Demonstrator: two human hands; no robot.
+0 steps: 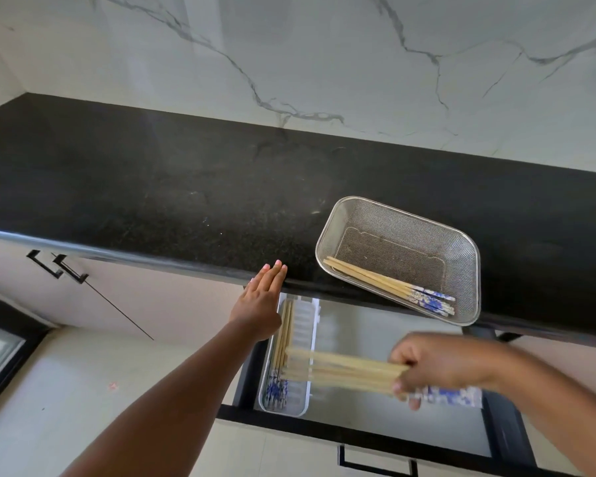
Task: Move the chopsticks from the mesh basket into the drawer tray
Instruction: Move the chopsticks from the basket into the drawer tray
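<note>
A steel mesh basket [331, 232] sits on the black counter's front edge with several wooden chopsticks [375, 280] with blue-patterned ends lying in its near side. Below, a drawer stands open with a clear plastic tray [301, 342] at its left; several chopsticks [284, 335] lie in the tray's left slot. My right hand [444, 366] is shut on a blurred bundle of chopsticks [344, 370], held level over the drawer, tips pointing left over the tray. My left hand [262, 301] is flat with fingers straight, hovering by the counter edge above the tray's far end.
The black stone counter [186, 201] runs across the view under a marble wall. The open drawer [375, 425] has a black frame and a grey floor. Cabinet doors with black handles [59, 268] are at the left. A second handle [375, 464] shows below the drawer.
</note>
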